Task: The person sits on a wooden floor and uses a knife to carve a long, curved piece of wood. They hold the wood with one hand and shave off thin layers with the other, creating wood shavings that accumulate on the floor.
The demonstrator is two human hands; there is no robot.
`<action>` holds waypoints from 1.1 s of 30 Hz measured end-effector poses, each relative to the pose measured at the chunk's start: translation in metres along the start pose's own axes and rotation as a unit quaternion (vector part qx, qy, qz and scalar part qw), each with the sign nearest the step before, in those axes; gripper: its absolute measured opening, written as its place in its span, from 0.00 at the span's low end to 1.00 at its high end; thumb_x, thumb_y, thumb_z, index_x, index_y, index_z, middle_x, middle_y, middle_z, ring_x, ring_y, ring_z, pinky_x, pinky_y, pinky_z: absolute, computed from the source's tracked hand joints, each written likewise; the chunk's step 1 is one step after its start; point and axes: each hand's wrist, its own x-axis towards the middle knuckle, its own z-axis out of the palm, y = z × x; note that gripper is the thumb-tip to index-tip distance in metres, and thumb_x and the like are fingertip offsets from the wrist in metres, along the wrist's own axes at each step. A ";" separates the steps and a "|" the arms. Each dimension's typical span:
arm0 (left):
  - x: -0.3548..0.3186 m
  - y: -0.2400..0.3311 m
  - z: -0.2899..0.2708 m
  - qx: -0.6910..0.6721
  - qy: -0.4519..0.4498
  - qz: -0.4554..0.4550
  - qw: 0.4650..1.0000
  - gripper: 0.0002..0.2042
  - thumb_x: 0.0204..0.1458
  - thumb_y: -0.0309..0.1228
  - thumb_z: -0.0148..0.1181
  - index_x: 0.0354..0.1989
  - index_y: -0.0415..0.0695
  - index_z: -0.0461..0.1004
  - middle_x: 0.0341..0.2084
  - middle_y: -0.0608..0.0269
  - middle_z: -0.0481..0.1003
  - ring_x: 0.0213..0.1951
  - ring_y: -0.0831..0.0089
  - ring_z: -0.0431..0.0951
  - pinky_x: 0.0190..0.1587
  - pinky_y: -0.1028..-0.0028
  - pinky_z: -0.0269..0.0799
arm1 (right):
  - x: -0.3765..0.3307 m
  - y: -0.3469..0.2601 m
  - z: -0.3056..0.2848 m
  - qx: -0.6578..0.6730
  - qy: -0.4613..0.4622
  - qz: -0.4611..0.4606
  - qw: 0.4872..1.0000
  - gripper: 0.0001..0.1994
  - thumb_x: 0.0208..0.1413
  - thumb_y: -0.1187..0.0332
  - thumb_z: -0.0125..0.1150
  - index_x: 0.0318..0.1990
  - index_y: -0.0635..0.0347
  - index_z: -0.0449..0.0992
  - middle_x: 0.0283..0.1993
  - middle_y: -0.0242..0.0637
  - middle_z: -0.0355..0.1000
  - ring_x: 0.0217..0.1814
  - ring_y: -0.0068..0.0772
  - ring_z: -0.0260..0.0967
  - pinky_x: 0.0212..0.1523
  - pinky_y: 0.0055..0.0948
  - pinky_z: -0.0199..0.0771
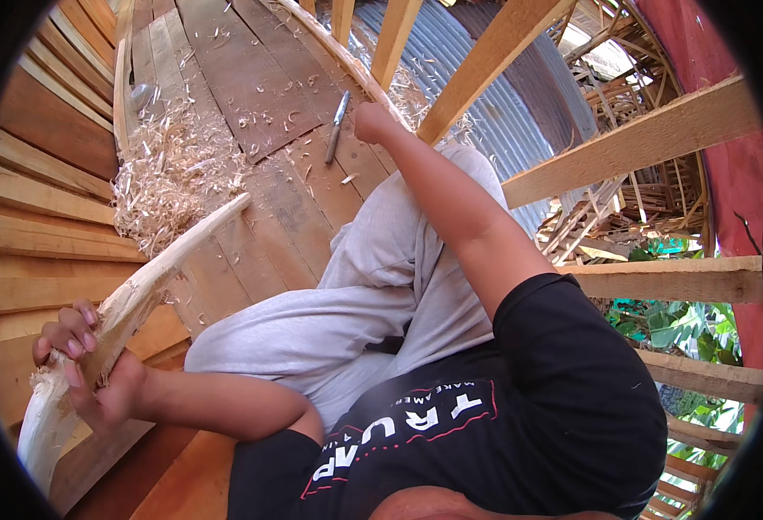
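On the left, my left hand [104, 373] grips the thick, rough-cut part of a pale peeled wooden pole [182, 247]. Its fingers curl over one side and the thumb lies along the other. The pole's narrower end points up and right over the floor. My right arm stretches forward, and my right hand [376, 123] is closed beside a long thin strip of pale wood [338, 50] along the railing. The fingers are mostly hidden, so what they hold, if anything, does not show. Just left of that hand, a knife [338, 128] lies on the floorboards.
Curly wood shavings [169, 173] are heaped by the slatted wall [39, 225] at left. Wooden railing posts [485, 65] line the right side, with corrugated metal sheet [494, 104] beyond. My bent legs in grey trousers [338, 303] occupy the middle of the plank floor [225, 69].
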 end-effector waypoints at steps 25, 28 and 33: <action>0.001 0.001 -0.011 -0.004 0.026 0.018 1.000 0.19 0.41 0.30 0.53 0.45 0.41 0.65 0.26 0.65 0.62 0.30 0.74 0.61 0.41 0.67 0.55 | -0.023 -0.047 0.070 0.116 0.079 -0.069 0.988 0.09 0.51 0.77 0.49 0.35 0.68 0.77 0.39 0.56 0.73 0.42 0.56 0.73 0.41 0.45 0.73; 0.000 0.000 -0.010 0.012 0.024 0.024 0.999 0.21 0.42 0.32 0.52 0.48 0.40 0.65 0.26 0.65 0.62 0.29 0.74 0.61 0.40 0.66 0.56 | -0.026 -0.050 0.076 0.132 0.116 -0.082 0.981 0.08 0.49 0.78 0.48 0.29 0.68 0.76 0.33 0.57 0.74 0.41 0.57 0.72 0.44 0.46 0.72; -0.002 0.002 -0.018 0.005 0.038 0.032 0.999 0.21 0.42 0.31 0.52 0.47 0.40 0.66 0.26 0.64 0.62 0.29 0.74 0.62 0.39 0.66 0.57 | -0.021 -0.049 0.052 0.146 -0.031 -0.018 0.989 0.04 0.47 0.81 0.58 0.32 0.70 0.74 0.33 0.51 0.75 0.35 0.43 0.76 0.35 0.38 0.78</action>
